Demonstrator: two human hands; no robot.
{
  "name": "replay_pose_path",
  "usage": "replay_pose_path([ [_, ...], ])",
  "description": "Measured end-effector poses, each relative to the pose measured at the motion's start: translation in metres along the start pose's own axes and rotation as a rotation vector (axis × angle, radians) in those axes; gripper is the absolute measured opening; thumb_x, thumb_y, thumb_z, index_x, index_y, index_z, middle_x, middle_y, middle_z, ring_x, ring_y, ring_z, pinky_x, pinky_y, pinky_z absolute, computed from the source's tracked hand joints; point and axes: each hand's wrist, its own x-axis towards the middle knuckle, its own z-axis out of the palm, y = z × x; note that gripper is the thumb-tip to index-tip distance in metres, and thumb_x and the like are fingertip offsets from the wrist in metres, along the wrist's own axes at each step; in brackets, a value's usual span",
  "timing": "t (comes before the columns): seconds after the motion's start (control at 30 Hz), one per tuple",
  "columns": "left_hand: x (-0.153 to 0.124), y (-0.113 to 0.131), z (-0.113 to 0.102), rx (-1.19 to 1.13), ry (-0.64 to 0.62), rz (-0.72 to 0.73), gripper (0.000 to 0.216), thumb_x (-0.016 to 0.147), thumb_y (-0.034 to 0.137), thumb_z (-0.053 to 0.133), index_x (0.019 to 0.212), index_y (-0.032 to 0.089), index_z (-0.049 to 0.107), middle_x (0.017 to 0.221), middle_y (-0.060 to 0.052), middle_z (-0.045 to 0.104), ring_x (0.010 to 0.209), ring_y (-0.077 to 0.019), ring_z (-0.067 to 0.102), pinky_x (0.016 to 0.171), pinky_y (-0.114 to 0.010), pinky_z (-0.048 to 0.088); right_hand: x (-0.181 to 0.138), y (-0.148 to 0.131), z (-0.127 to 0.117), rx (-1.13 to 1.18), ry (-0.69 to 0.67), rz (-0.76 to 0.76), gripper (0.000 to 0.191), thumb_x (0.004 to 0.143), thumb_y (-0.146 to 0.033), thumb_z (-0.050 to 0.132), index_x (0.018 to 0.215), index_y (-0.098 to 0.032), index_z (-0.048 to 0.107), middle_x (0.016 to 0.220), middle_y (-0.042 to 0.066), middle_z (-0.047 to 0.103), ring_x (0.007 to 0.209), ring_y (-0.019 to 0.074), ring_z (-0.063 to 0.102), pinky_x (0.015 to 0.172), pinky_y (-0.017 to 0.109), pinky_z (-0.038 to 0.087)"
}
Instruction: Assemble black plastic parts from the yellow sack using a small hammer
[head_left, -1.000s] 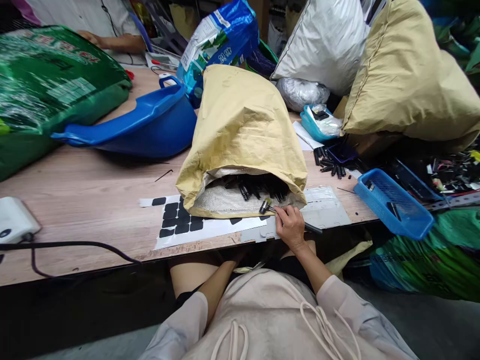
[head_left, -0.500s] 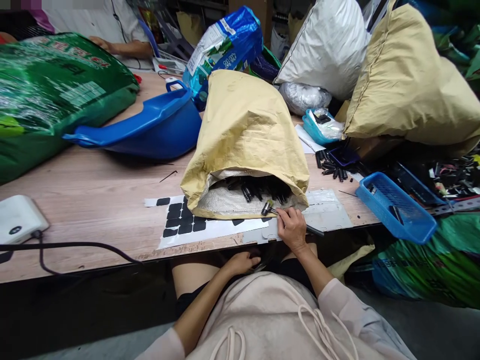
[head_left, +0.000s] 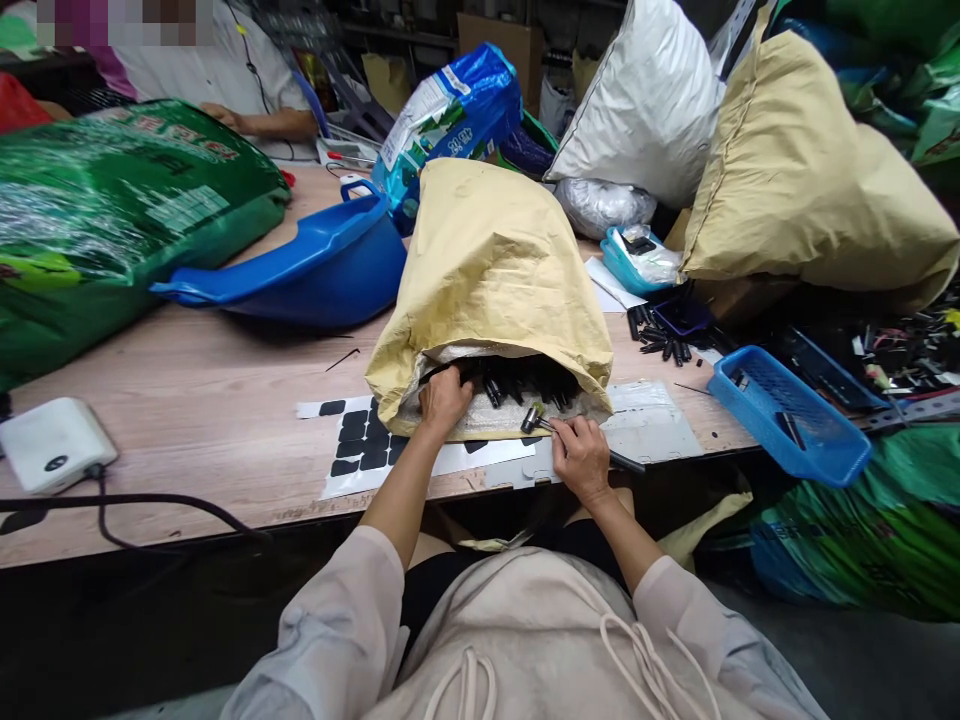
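A yellow sack (head_left: 495, 260) is laid on the table (head_left: 240, 400); at its near edge a hammer (head_left: 533, 418) is held by the right hand (head_left: 583, 455), while the left hand (head_left: 445, 403) is placed partly inside it, beside dark pieces (head_left: 514, 382).

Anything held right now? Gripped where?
Right hand holds the hammer by its handle, near the head. Left hand, at the open sack: can't tell if holding anything.

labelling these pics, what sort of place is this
Probably a workshop, perhaps for assembly: an open yellow sack of black parts lies on the worktable, the right hand holds a hammer-like tool, and loose black pieces lie further right.
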Motion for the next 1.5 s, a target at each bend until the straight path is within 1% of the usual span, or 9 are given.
replay_pose_path([
  [0.13, -0.008, -0.014, 0.001, 0.016, 0.051, 0.046, 0.022, 0.090, 0.031, 0.068, 0.109, 0.022, 0.076, 0.103, -0.013, 0.074, 0.097, -0.0341, 0.069, 0.079, -0.040, 0.051, 0.000, 0.000, 0.000, -0.010, 0.001, 0.003, 0.026, 0.100, -0.025, 0.058, 0.119, -0.024, 0.076, 0.092, 0.006, 0.064, 0.087, 0.0217, 0.050, 0.078, 0.034, 0.037],
  [0.27, -0.038, -0.034, 0.003, -0.122, 0.124, 0.314, 0.013, 0.087, 0.032, 0.074, 0.097, 0.023, 0.074, 0.100, -0.007, 0.070, 0.091, -0.0252, 0.065, 0.080, -0.035, 0.050, 0.000, 0.000, 0.000, -0.003, -0.023, 0.011, 0.027, 0.100, -0.026, 0.057, 0.120, -0.025, 0.076, 0.094, 0.007, 0.064, 0.088, 0.0218, 0.051, 0.079, 0.034, 0.038],
  [0.43, -0.069, -0.041, 0.019, -0.238, -0.070, 0.583, 0.011, 0.088, 0.030, 0.075, 0.097, 0.023, 0.073, 0.092, -0.004, 0.071, 0.094, -0.0241, 0.061, 0.087, -0.037, 0.048, -0.001, 0.003, -0.001, 0.040, -0.039, 0.024, 0.029, 0.099, -0.024, 0.058, 0.123, -0.025, 0.075, 0.096, 0.006, 0.066, 0.090, 0.0218, 0.051, 0.082, 0.034, 0.039],
  [0.63, -0.073, -0.044, 0.038, -0.285, -0.101, 0.578, 0.022, 0.086, 0.035, 0.079, 0.103, 0.022, 0.077, 0.098, -0.006, 0.072, 0.099, -0.0258, 0.061, 0.093, -0.040, 0.046, -0.002, 0.007, 0.003, 0.039, -0.053, 0.030, 0.029, 0.101, -0.024, 0.058, 0.124, -0.024, 0.075, 0.098, 0.007, 0.066, 0.091, 0.0217, 0.052, 0.082, 0.034, 0.041],
  [0.9, -0.071, -0.046, 0.035, -0.279, -0.160, 0.600, 0.020, 0.082, 0.036, 0.084, 0.095, 0.023, 0.079, 0.095, -0.005, 0.070, 0.098, -0.0253, 0.059, 0.091, -0.039, 0.043, 0.006, 0.010, -0.007, 0.171, -0.040, 0.079, 0.030, 0.105, -0.029, 0.051, 0.121, -0.024, 0.076, 0.096, 0.007, 0.066, 0.090, 0.0214, 0.057, 0.085, 0.034, 0.048],
  [1.03, -0.071, -0.045, 0.035, -0.224, -0.186, 0.609, 0.021, 0.082, 0.039, 0.086, 0.097, 0.025, 0.081, 0.093, -0.005, 0.071, 0.099, -0.0257, 0.057, 0.092, -0.039, 0.039, 0.009, -0.003, -0.026, 0.359, -0.017, 0.102, 0.035, 0.109, -0.031, 0.045, 0.129, -0.022, 0.072, 0.100, 0.008, 0.069, 0.095, 0.0199, 0.065, 0.086, 0.031, 0.053],
  [1.17, -0.072, -0.044, 0.036, -0.241, -0.179, 0.592, 0.023, 0.082, 0.039, 0.087, 0.097, 0.023, 0.079, 0.095, -0.004, 0.073, 0.098, -0.0249, 0.057, 0.092, -0.038, 0.039, 0.006, -0.022, -0.039, 0.502, -0.080, 0.079, 0.035, 0.109, -0.031, 0.045, 0.132, -0.022, 0.070, 0.105, 0.009, 0.072, 0.099, 0.0195, 0.068, 0.093, 0.032, 0.056],
  [1.37, -0.072, -0.043, 0.036, -0.273, -0.173, 0.569, 0.025, 0.083, 0.041, 0.085, 0.097, 0.023, 0.076, 0.092, -0.003, 0.072, 0.094, -0.0240, 0.057, 0.090, -0.037, 0.040, 0.004, -0.041, -0.039, 0.482, -0.185, 0.023, 0.037, 0.108, -0.026, 0.045, 0.137, -0.026, 0.068, 0.102, 0.006, 0.072, 0.094, 0.0172, 0.070, 0.088, 0.027, 0.057],
  [1.5, -0.072, -0.042, 0.036, -0.269, -0.183, 0.547, 0.024, 0.084, 0.043, 0.084, 0.094, 0.023, 0.076, 0.089, -0.004, 0.071, 0.093, -0.0244, 0.057, 0.090, -0.037, 0.040, 0.004, -0.047, -0.037, 0.419, -0.162, -0.041, 0.041, 0.107, -0.019, 0.045, 0.141, -0.028, 0.068, 0.098, 0.005, 0.068, 0.089, 0.0157, 0.067, 0.083, 0.025, 0.055],
])
